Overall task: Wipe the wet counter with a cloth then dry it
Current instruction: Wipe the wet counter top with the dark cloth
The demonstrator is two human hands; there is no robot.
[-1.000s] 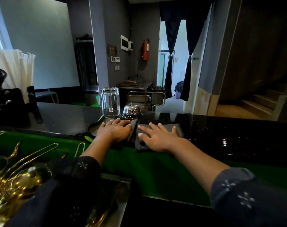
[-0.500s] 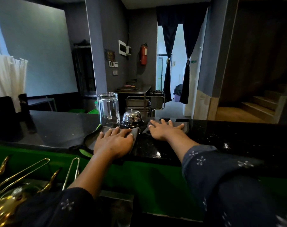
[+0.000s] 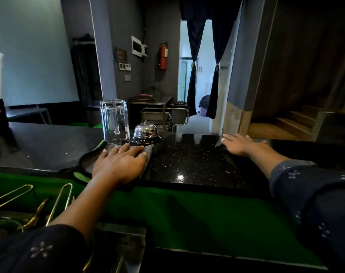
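A glossy black speckled counter [image 3: 189, 158] runs across in front of me. My left hand [image 3: 119, 164] lies flat, fingers together, pressing a grey cloth [image 3: 149, 151] onto the counter just in front of the glass and bell. My right hand [image 3: 240, 144] is stretched out to the far right edge of the counter, palm down on a second grey cloth [image 3: 220, 145], most of which is hidden under the hand. The strip of counter between the two hands shines with reflections.
An upturned clear glass mug [image 3: 115, 120] and a chrome call bell [image 3: 145, 133] stand right behind my left hand. A green ledge [image 3: 177, 213] lies below the counter. Brass tongs and utensils [image 3: 59, 201] sit at lower left.
My right hand has slid its cloth away from the left hand, first toward the far edge, then well to the right. The left hand has stayed on its cloth.
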